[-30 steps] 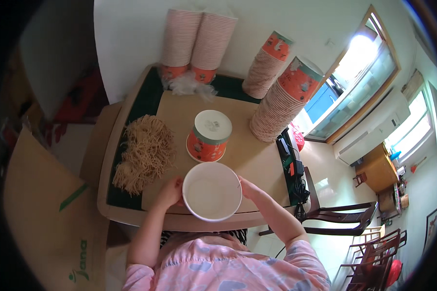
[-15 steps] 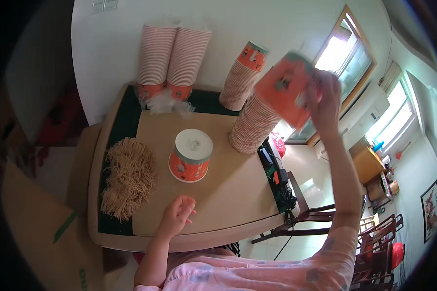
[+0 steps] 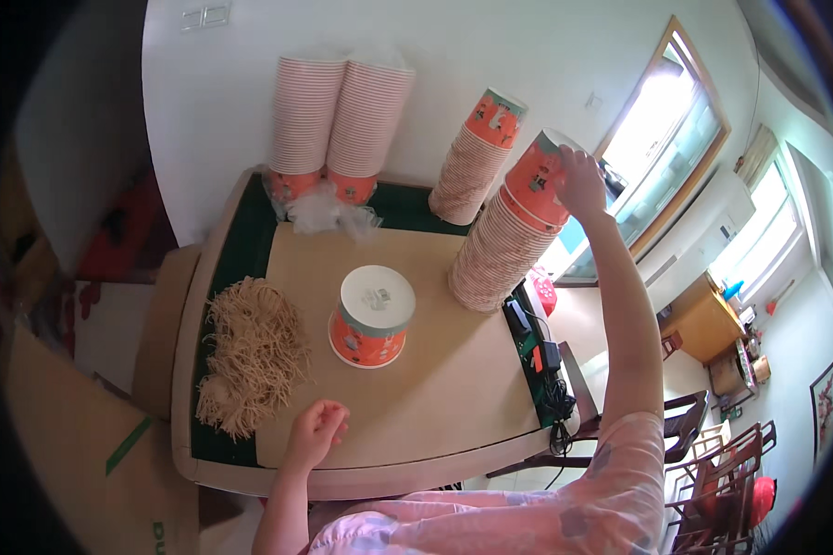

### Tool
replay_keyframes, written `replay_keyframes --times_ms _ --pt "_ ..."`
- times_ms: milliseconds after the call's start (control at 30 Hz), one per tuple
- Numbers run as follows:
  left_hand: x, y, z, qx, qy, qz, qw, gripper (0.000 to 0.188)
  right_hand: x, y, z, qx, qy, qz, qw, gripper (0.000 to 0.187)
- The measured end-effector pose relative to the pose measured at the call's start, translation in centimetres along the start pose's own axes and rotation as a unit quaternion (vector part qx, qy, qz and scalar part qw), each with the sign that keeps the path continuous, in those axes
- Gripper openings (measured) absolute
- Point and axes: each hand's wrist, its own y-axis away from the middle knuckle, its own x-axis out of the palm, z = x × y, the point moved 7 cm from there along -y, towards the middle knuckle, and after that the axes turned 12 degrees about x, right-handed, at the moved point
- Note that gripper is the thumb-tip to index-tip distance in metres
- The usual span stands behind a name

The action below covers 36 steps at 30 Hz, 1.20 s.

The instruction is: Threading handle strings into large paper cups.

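My right hand [image 3: 583, 188] grips the side of an orange paper tub [image 3: 537, 176] with a green band. That tub sits upside down on top of a tall, leaning stack of nested tubs [image 3: 504, 245] at the table's right side. My left hand [image 3: 317, 433] hovers above the near part of the table, fingers curled in and nothing visible in them. Beyond it a short pile of upside-down paper tubs [image 3: 368, 344] stands mid-table, a white base facing up. Left of that pile lies a heap of beige shredded paper [image 3: 253, 356].
A second tub stack [image 3: 477, 157] rises behind the first. Two taller stacks [image 3: 305, 111] stand at the back by the wall, with crumpled clear plastic [image 3: 329, 208] at their foot. Black cables and adapters [image 3: 555, 398] line the right edge. A cardboard box [image 3: 83, 435] is at the left.
My right hand has brought the orange tub down and left onto the top of the right-hand stack. My left hand's fingers have curled in more. The whole view has shifted slightly.
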Motion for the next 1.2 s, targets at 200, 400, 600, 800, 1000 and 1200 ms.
replay_keyframes --times_ms 200,400,600,800,1000,1200 --pt "2.3 -4.8 5.5 -0.025 0.075 0.02 0.997 0.026 -1.3 4.0 3.2 -0.028 -0.084 -0.128 0.988 0.063" --pt "2.1 -6.6 8.3 -0.107 0.183 -0.061 0.975 0.038 -2.5 23.1 20.7 -0.244 -0.375 0.095 0.889 0.039" --pt "2.2 -7.5 9.4 -0.103 0.185 -0.129 0.969 0.039 1.3 25.1 22.2 -0.123 -0.4 0.232 0.878 0.023" --pt "2.8 -6.5 8.3 -0.08 0.226 -0.169 0.956 0.029 -3.4 24.1 18.1 -0.06 -0.536 0.22 0.813 0.016" --pt "4.8 -6.0 6.2 -0.039 0.25 -0.106 0.962 0.015 -4.0 26.6 15.1 0.039 -0.598 0.27 0.754 0.012" --pt "7.0 -4.9 3.7 -0.045 0.22 -0.067 0.972 0.015 -8.0 25.8 14.5 -0.046 -0.571 0.205 0.794 0.011"
